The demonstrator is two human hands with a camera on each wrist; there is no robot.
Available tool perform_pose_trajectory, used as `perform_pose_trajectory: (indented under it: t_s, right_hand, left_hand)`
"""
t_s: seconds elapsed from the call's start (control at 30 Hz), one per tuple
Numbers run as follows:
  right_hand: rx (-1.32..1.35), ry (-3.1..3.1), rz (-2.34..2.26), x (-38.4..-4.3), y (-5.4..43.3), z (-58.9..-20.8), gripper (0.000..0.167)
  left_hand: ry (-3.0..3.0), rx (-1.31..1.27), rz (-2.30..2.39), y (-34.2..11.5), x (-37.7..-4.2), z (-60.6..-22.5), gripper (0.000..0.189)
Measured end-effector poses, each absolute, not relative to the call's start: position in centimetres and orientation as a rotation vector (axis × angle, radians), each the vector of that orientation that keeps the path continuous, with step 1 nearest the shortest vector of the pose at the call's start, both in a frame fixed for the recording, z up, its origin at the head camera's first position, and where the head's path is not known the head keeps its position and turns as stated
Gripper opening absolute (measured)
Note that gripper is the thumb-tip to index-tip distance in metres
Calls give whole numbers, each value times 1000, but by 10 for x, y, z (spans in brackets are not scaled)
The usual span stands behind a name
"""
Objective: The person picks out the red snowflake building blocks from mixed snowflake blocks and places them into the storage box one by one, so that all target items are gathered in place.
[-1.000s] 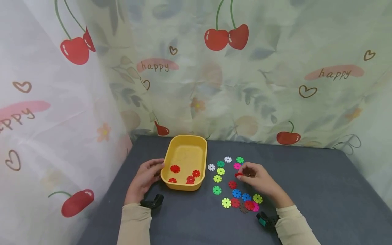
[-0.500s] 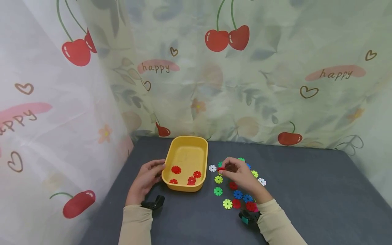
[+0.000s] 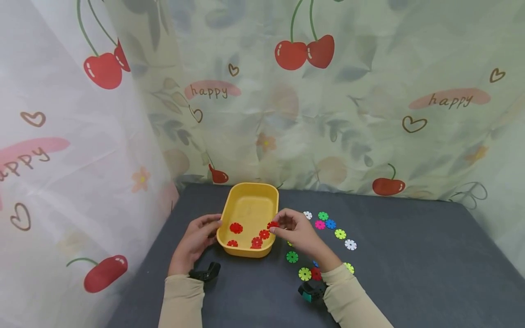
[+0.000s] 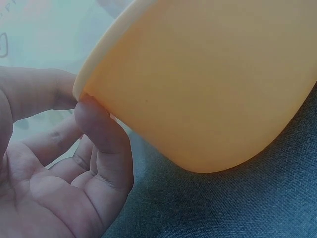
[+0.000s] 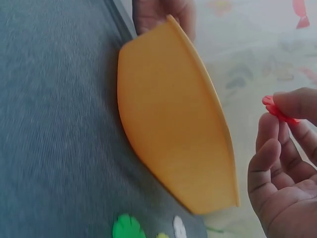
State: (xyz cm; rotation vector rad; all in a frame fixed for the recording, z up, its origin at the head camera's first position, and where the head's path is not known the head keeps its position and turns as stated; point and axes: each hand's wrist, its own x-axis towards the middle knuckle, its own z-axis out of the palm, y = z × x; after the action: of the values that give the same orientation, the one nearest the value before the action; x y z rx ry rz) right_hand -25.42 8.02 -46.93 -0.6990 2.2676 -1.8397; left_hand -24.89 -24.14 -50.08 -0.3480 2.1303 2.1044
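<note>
A yellow plastic bin (image 3: 250,200) with several red notched discs (image 3: 236,228) inside sits on the table. My left hand (image 3: 198,239) is at its left side; in the left wrist view the thumb and a finger (image 4: 101,124) pinch the bin's rim (image 4: 81,82). Over the right rim, my right hand (image 3: 299,234) pinches one red snowflake-shaped disc (image 3: 272,225) between thumb and fingertips. The right wrist view has that red disc (image 5: 277,110) raised beside the bin's outer wall (image 5: 173,119).
Loose discs lie on the dark cloth to the right: green (image 3: 292,257), yellow (image 3: 305,274), white (image 3: 350,244), pink (image 3: 320,224), blue (image 3: 330,223) and red (image 3: 316,274). My right forearm hides some. A printed curtain (image 3: 352,136) stands behind the table.
My right hand has carried the red disc leftward from among the loose discs to the bin's right rim. My left hand has stayed on the bin.
</note>
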Motion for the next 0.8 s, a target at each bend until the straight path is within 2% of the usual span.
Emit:
perform_pose_trajectory:
  t_s: [0.37, 0.8]
  right_hand:
    - [-803, 2213, -1881, -256, 61, -466, 31]
    - [-739, 2279, -1838, -253, 82, -462, 20]
  left_hand:
    - [2123, -344, 2108, -242, -248, -502, 41]
    - [2125, -339, 2107, -242, -248, -501, 41]
